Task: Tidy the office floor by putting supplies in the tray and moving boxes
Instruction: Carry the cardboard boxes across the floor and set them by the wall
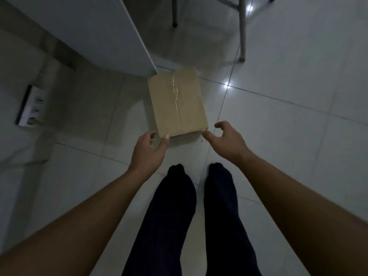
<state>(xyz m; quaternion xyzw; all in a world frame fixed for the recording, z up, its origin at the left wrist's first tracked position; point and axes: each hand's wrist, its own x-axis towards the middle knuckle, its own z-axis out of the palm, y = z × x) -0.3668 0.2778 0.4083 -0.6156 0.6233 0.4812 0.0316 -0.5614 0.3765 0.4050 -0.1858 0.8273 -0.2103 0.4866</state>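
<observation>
Where the view begins, nearest the camera, two legs in dark trousers [179,216] stand on the pale glossy tiled floor [288,146], feet close together. Both bare forearms reach forward and down past them.

Left hand [148,151]: fingers spread and curled, thumb tip touching the near left corner of the box; hand not closed around anything. Right hand [227,139]: likewise spread, thumb tip at the near right corner, other fingers curled apart from the box and clear of it. Neither hand has a clamp on the box yet.

Brown rectangular cardboard box [177,102]: closed, clear tape strip running along its top seam, resting flat on the floor tiles just ahead of the feet, long axis pointing away from the person. Its far end sits at the bottom corner of a white flat furniture panel [89,30].

Left of the box, well apart from it: a white power strip with a dark edge [31,106] on the floor.

Farther off, beyond the box: grey metal legs [242,28], belonging to a chair or table, cannot tell which. Bright light spots reflect off the tiles near them.
</observation>
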